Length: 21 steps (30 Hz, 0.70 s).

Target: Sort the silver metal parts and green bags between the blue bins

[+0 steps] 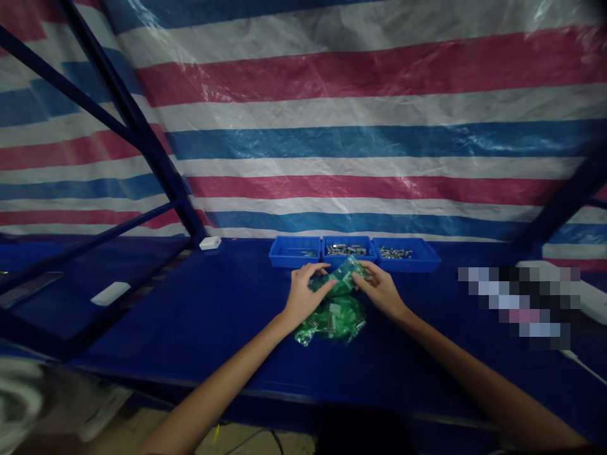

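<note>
Green plastic packets (332, 321) lie in a loose pile on the blue table top (213, 328); all positions below are referred to that pile. Over its left edge, the left hand (305, 294) has its fingers curled and closed on the left end of one green packet (345, 270), raised just above the pile. Over its right edge, the right hand (380, 289) has its fingers bent and pinched on the same packet's right end. Contents of the packets cannot be made out; they read only as pale blurs. Well right of the pile, a pixelated patch (521, 303) partly covers a white object (595, 303). Both forearms are cut off at the lower edge. Far left of the pile, two small white blocks (210, 242) sit near a dark blue frame (142, 145). Just beyond the pile, three blue trays (294, 260) stand side by side holding small metal parts, too small to identify. Behind everything hangs a red, white and blue striped tarpaulin (355, 126).
</note>
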Tool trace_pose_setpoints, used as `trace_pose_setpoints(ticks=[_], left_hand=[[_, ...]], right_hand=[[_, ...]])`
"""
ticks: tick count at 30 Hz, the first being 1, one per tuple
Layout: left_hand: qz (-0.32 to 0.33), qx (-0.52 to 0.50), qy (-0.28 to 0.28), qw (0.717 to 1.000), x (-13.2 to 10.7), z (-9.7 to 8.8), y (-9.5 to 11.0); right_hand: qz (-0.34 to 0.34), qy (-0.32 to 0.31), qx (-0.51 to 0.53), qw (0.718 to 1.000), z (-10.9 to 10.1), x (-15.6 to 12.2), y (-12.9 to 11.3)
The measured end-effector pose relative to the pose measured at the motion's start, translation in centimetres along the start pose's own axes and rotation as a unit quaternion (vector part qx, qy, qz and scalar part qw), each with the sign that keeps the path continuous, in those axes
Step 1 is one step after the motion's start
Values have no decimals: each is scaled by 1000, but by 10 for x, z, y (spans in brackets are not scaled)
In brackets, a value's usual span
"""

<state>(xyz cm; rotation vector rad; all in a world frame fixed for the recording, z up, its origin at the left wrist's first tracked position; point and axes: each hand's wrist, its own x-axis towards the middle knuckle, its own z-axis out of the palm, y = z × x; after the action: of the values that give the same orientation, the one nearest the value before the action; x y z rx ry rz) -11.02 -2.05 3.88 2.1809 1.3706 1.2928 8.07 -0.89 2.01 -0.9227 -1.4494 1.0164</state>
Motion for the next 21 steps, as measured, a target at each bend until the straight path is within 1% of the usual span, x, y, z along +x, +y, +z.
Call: trace_pose_setpoints(ticks=[3,5,7,10,11,12,13,14,16,17,18,19,21], left_hand=[[-16,-29,-12,999,14,11,9],[-2,-43,-10,999,19,14,12],[36,-41,-13,998,18,13,12],[107,-4,-40,993,12,8,12],[121,8,-51,991,10,7,12],[124,17,-57,991,10,5,12],[114,22,-53,992,12,4,11],[92,26,-37,995,15,2,10],[24,31,26,999,30,-3,1],[-11,29,58,998,40,-6,-6],[-45,25,77,996,51,-10,-15],[-75,27,86,993,63,-15,-26],[-132,65,75,986,84,-22,-49]], right_hand=[[7,-36,31,999,4,-3,-3],[2,-38,31,999,2,-4,-4],[-32,-28,0,999,-1,-4,-3],[-121,-10,-84,989,-5,-3,-1],[-138,-2,-107,985,-6,-3,-1],[-142,10,-122,982,-6,-3,-1],[-133,22,-129,982,-6,-3,-1],[-118,34,-128,984,-5,-3,-1],[-90,53,-120,987,-5,-2,-1],[-84,60,-120,987,-6,-1,-1],[-84,66,-125,986,-7,0,-1],[-88,72,-136,984,-8,1,-1],[-99,88,-170,976,-12,4,0]])
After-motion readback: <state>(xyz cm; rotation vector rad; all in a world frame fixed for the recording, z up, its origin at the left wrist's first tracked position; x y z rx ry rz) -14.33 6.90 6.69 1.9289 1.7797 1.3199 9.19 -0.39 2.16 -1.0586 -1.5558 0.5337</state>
